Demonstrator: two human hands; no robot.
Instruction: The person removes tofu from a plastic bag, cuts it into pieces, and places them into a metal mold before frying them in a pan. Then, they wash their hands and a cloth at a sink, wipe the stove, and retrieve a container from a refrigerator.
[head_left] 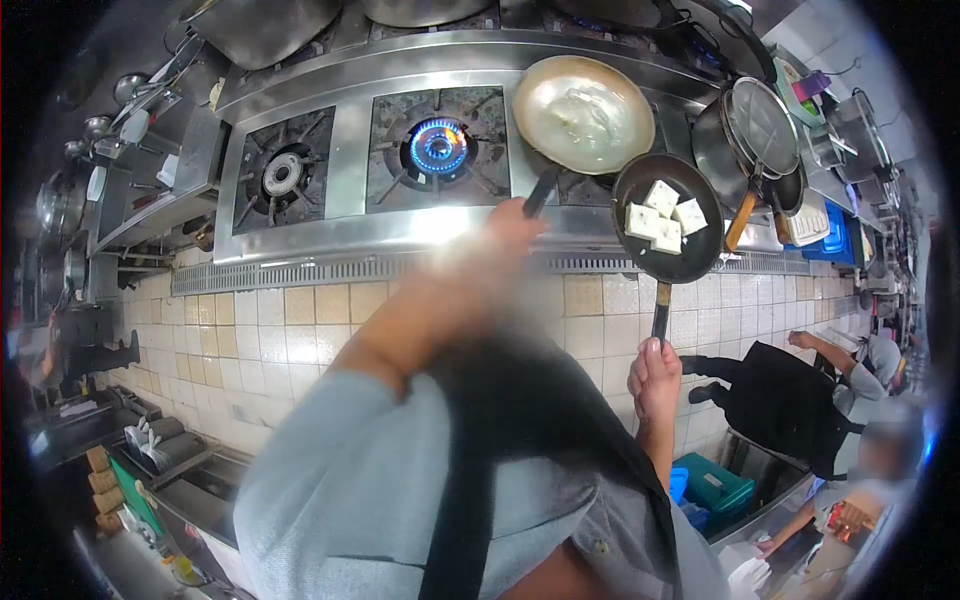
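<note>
While my right hand (655,382) is closed round the handle of the dark pan (688,264), my left hand (514,228), partly blurred, appears curled on the black handle of the pale pan (541,84). Taking the lit burner (437,147) as my mark, the pale pan sits just to its right, with a shiny, clear-looking film inside. Further right and nearer me is the dark pan, four white blocks (664,236) clustered in it; I can't tell whether the pans touch. Left of the lit burner is another burner (283,174); well to its right, a sieve (764,124) rests over a pot (712,152). Far right, nearer my side, is a co-worker (785,405) in black.
</note>
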